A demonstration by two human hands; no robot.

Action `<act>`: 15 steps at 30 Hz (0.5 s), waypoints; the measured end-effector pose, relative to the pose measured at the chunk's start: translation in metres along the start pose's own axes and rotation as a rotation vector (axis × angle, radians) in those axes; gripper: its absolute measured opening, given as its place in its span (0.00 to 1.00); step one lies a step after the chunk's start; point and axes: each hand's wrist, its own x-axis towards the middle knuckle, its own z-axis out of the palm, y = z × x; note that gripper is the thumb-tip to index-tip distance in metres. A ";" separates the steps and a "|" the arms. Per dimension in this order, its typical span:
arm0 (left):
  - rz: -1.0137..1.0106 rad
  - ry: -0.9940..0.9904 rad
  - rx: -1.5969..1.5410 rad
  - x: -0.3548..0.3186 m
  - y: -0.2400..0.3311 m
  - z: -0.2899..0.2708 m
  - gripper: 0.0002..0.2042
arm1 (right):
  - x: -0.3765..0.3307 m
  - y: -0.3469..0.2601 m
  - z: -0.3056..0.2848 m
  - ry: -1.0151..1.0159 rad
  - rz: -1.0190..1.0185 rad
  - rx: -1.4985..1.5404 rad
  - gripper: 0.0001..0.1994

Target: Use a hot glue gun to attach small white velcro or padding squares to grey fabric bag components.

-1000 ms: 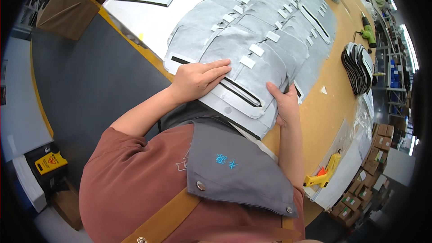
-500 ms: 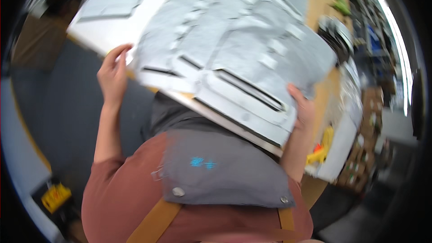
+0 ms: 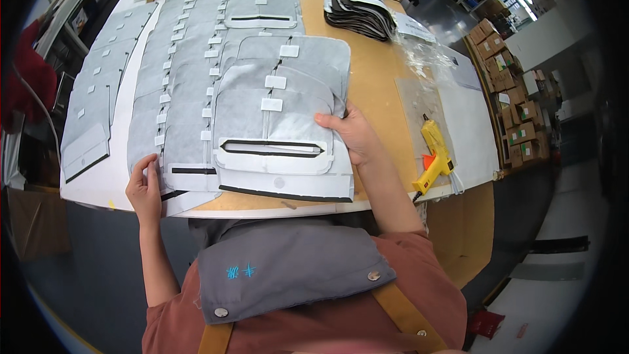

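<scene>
Tan tabletop (image 3: 373, 72): right hand (image 3: 356, 135) grips grey panel (image 3: 295, 126), thumb on top; left hand (image 3: 144, 189) upright, fingers curled, grip unclear.

Matt cloth pnls (image 3: 298, 115), glossy wrap (image 3: 424, 59).

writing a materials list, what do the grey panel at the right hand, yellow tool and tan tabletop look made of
Grey panel: probably matt fabric, perhaps nonwoven, softly creased. Yellow tool: likely moulded plastic, semi-gloss, smoothly shaped. Tan tabletop: perhaps board or laminate; flat, smooth look fits both.
</scene>
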 end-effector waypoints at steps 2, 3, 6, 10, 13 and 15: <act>-0.076 -0.016 -0.018 0.003 -0.001 -0.001 0.08 | -0.006 0.004 -0.004 0.018 0.003 0.006 0.25; 0.003 0.010 -0.064 0.003 -0.003 0.002 0.09 | -0.009 0.007 -0.004 0.018 0.019 0.009 0.25; 0.086 0.031 -0.145 0.006 -0.010 -0.001 0.09 | -0.016 0.010 -0.002 0.017 0.040 -0.003 0.26; 0.147 0.039 -0.179 0.012 -0.013 0.003 0.09 | -0.022 0.009 -0.001 0.036 0.081 -0.002 0.27; 0.110 0.029 -0.093 0.011 -0.013 0.003 0.09 | -0.020 0.008 -0.005 0.033 0.116 -0.089 0.27; 0.024 0.018 0.054 0.009 -0.005 0.003 0.11 | -0.012 0.011 -0.012 0.008 0.122 -0.057 0.27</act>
